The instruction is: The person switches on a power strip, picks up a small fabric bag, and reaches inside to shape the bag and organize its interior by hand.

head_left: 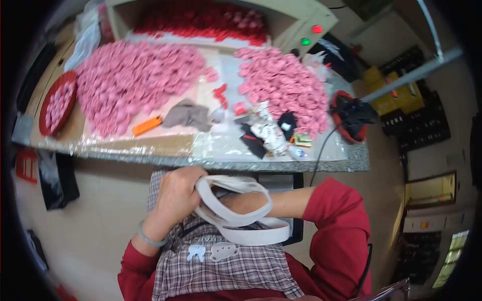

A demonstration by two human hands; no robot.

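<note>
In front of my apron, just below the table edge, hang loops of a white strap (231,213). My left hand (178,194) is closed at the left end of these loops, its fingers curled by the strap. My right hand (235,203) reaches in from the right behind the front loop. The strap and the left hand hide its fingers, so their position does not show. A checked apron (221,273) with a small bear patch lies beneath both hands.
Two large heaps of pink pieces (143,75) (291,93) cover much of the table. A grey cloth (188,115), an orange-handled tool (147,126) and red baskets (59,103) (350,125) sit there too. Behind stands a box (311,15) holding red pieces.
</note>
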